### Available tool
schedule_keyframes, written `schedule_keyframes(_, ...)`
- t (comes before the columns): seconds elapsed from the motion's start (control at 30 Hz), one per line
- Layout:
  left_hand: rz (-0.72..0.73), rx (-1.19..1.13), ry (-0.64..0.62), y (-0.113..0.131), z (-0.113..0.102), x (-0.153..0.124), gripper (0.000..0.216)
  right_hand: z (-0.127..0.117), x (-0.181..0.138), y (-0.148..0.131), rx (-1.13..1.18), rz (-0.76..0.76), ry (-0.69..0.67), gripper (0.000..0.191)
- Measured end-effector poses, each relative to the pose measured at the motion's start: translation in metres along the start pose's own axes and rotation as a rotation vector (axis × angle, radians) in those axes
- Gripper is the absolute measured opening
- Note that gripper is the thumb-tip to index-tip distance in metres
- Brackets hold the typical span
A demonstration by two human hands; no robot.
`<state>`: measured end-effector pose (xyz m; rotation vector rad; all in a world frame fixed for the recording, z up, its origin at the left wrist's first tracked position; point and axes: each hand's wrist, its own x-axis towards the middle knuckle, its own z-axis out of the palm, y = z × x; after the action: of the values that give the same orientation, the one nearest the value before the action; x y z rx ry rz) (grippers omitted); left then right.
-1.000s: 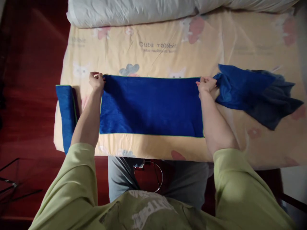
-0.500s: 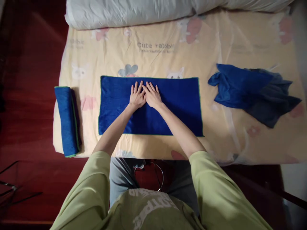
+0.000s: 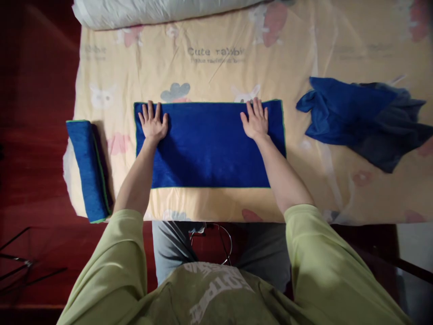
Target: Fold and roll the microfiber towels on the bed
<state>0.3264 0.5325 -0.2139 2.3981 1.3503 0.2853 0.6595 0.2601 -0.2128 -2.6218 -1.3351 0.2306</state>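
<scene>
A blue towel (image 3: 206, 144) with thin green edging lies flat in front of me, its long sides running left to right. My left hand (image 3: 153, 123) rests palm down near its far left corner, fingers spread. Close to the far right corner, my right hand (image 3: 255, 119) lies flat on the cloth with fingers apart, the fingertips reaching its far edge. A folded or rolled blue towel (image 3: 87, 169) with green edging sits off to the left. On the right, a crumpled heap of blue cloth (image 3: 358, 115) lies apart from the flat towel.
Everything lies on a bed with a yellow rabbit-print sheet (image 3: 216, 205). A pale rolled quilt (image 3: 142, 11) stretches along the far side. Beyond the left edge is a dark red floor (image 3: 34, 171), with a thin black metal frame (image 3: 27, 262) at lower left.
My hands have slid apart from the towel's middle, the left one leftward and the right one rightward. The towel stays flat. The view has shifted slightly.
</scene>
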Motion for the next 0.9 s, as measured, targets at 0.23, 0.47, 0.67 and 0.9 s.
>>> schedule_keyframes(0.23,-0.013,0.002,-0.047,-0.036,-0.029,-0.018,0.065,-0.016,-0.021,0.051,0.052,0.130,0.093,0.062)
schedule_keyframes(0.47,0.319,-0.047,-0.012,0.061,0.004,-0.140,0.066,-0.007,-0.108,-0.095,0.056,-0.189,-0.010,0.067)
schedule_keyframes(0.67,0.277,0.031,-0.095,0.085,0.022,-0.213,0.063,0.024,-0.180,-0.172,0.133,-0.227,-0.098,0.061)
schedule_keyframes(0.9,0.081,0.043,-0.002,0.015,-0.011,-0.239,0.069,0.022,-0.199,-0.113,0.115,-0.067,-0.016,0.065)
